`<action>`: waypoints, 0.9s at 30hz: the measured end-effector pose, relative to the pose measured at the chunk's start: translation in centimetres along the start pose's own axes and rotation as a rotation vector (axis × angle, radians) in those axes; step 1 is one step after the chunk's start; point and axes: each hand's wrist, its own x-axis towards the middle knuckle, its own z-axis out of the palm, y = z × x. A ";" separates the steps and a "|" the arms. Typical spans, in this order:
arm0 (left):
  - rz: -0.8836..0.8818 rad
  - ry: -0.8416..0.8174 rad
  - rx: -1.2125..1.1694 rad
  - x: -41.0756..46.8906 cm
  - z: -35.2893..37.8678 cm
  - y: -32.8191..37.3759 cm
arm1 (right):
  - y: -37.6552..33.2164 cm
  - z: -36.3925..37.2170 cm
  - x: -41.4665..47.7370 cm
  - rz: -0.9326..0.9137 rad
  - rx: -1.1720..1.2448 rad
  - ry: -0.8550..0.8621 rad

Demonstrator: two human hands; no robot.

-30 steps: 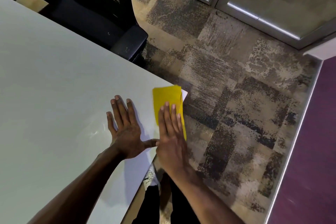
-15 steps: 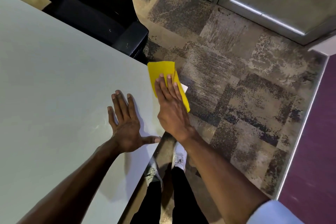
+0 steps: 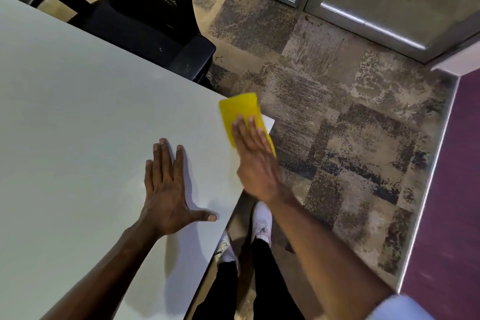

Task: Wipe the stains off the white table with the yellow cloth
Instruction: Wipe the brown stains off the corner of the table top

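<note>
Right hand flat on yellow cloth at white table corner; left hand splayed beside.

Even indoor light leaves soft shadows under the left hand on the table, the right hand is motion-blurred, and edges bow from wide-angle distortion.

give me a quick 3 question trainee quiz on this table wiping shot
1. Which hand presses the yellow cloth: A) left hand B) right hand C) both?
2. True or false: the left hand lies flat on the white table, holding nothing.
3. Fill in: the cloth sits at the table's ____, near the black chair.

Key: 1) B, the right hand, fingers flat on it. 2) True. 3) corner.
</note>
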 end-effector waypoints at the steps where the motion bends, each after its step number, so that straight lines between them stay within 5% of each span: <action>1: -0.003 -0.002 -0.007 -0.2 0.1 -0.1 | 0.4 -0.5 1.8 0.026 -0.011 0.011; 6: -0.004 -0.058 -0.014 -0.2 -0.2 -0.1 | 0.1 -0.1 4.3 0.093 0.014 0.056; 16: 0.036 -0.060 -0.016 -0.6 -0.8 -1.2 | -7.2 5.7 -11.5 -0.045 0.020 -0.028; 27: -0.026 -0.034 0.050 0.0 -0.4 -0.8 | -3.4 1.0 4.7 0.091 0.018 0.074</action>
